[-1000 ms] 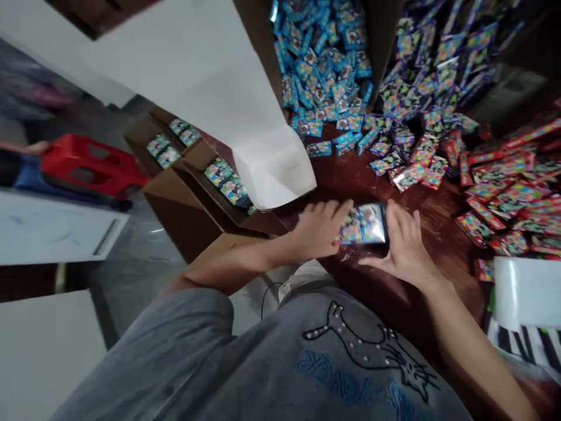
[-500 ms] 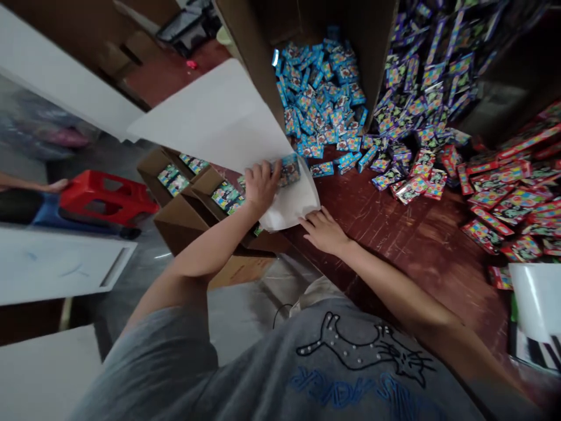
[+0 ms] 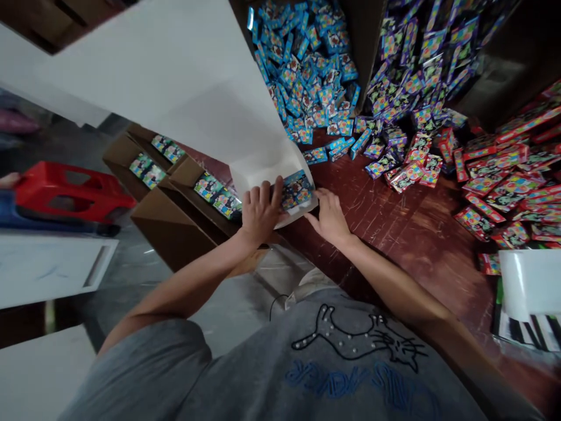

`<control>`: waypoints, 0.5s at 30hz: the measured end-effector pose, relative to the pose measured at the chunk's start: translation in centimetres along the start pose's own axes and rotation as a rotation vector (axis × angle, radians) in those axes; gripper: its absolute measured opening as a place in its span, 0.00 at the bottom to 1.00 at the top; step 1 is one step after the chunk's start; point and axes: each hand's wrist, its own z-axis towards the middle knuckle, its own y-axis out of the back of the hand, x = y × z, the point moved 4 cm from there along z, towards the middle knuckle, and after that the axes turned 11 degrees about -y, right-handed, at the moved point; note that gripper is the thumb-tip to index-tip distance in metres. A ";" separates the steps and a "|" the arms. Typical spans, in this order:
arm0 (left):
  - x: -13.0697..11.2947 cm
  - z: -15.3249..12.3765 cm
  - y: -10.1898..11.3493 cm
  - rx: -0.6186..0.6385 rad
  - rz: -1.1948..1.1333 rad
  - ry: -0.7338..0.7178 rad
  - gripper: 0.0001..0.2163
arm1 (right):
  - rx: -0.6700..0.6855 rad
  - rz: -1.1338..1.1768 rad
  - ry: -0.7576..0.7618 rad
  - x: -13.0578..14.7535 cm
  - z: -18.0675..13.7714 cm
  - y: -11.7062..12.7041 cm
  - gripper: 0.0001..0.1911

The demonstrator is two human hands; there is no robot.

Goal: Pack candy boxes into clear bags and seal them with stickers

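A large white sheet [image 3: 175,88] lies slanted over the table edge, its near end curled up around a blue printed pack [image 3: 297,190] that looks like several small boxes laid together. My left hand [image 3: 262,211] presses on the left end of this pack, thumb against it and fingers bent; part of the pack is hidden beneath. At the near right corner of the sheet, my right hand [image 3: 332,216] pinches the curled edge between thumb and fingers, beside the pack.
Loose blue boxes [image 3: 311,76], purple boxes [image 3: 432,52] and red boxes [image 3: 508,193] are heaped on the dark red table [image 3: 385,234]. Cardboard cartons [image 3: 164,219] with green packs stand left. Beyond them is a red plastic stool [image 3: 74,187] by a person's hand [image 3: 9,180]. White rolled film [image 3: 530,283] lies right.
The sheet's near end has curled up around the blue pack, more of which now shows. My left hand sits lower, and my right hand has closed on the sheet's edge. The view has shifted.
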 end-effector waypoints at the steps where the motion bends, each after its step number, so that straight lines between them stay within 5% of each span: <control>1: 0.1 -0.1 -0.2 -0.004 -0.009 0.001 0.44 | 0.018 0.019 -0.022 0.0 0.2 -0.1 0.31; 11: 0.6 0.3 1.9 0.201 -0.146 -0.025 0.30 | 0.135 0.069 -0.094 1.4 2.6 -0.8 0.36; 15: 3.0 1.5 1.4 0.310 -0.113 0.180 0.32 | 0.150 0.057 -0.079 2.0 2.8 -0.2 0.37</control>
